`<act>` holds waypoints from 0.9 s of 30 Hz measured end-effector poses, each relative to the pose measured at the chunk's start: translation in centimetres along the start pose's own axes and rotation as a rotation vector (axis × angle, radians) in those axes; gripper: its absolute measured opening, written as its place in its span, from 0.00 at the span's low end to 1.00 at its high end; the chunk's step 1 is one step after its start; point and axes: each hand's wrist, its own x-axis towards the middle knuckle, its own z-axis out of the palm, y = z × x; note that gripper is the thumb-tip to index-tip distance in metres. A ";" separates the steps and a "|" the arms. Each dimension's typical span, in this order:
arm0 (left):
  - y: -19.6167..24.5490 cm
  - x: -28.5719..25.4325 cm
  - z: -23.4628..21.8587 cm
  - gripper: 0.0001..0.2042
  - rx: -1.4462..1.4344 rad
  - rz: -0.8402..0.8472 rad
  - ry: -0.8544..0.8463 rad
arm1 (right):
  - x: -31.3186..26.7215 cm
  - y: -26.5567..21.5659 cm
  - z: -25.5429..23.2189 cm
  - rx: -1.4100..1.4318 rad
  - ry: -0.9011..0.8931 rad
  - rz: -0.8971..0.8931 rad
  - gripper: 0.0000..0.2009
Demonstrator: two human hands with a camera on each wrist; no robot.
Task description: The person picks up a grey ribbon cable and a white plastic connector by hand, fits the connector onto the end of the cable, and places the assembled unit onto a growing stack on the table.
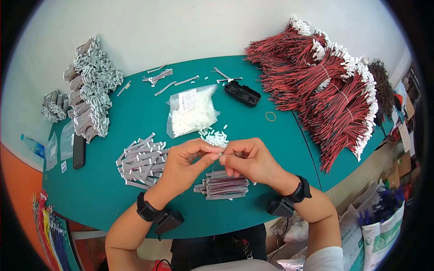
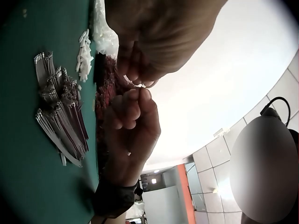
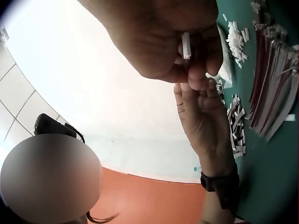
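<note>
Fingers of both hands are drawn together at mid-frame of the head view, tips meeting just above the near stack of ribbon cables (image 1: 222,185). The right hand (image 1: 251,159) pinches a small white connector (image 3: 186,45) between thumb and forefinger; in the right wrist view the piece stands roughly upright, long axis running top to bottom of the frame. The left hand (image 1: 183,163) has its thumb and forefinger closed against the right hand's tips. What it grips there is too small to make out, though a thin pale end shows at the junction in the left wrist view.

Relation of note: the connector sits at the contact point of the two hands, on the right hand's side, with the left fingertips immediately to its left. Neither hand touches the table (image 1: 113,189).

Containers: a clear plastic bag (image 1: 191,110), above the hands in the head view, lies flat and holds loose white connectors. A small heap of the same pieces (image 1: 214,136) lies spilled at its lower edge, just above the hands. A black tray-like holder (image 1: 242,93) lies to the bag's upper right; its contents cannot be told.

A second pile of grey ribbon pieces (image 1: 141,161) lies left of the hands. Bundled red-and-black wires (image 1: 334,86) fill the right side.
</note>
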 end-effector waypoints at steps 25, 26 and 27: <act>0.7 0.2 0.0 0.06 -0.154 -0.123 -0.003 | 0.4 0.8 -0.1 0.033 -0.033 -0.051 0.08; 0.7 0.2 0.0 0.06 -0.155 -0.121 -0.005 | 0.4 0.8 -0.1 0.033 -0.028 -0.055 0.07; 0.6 0.2 0.1 0.06 -0.156 -0.118 -0.007 | 0.4 0.9 -0.1 0.033 -0.023 -0.061 0.07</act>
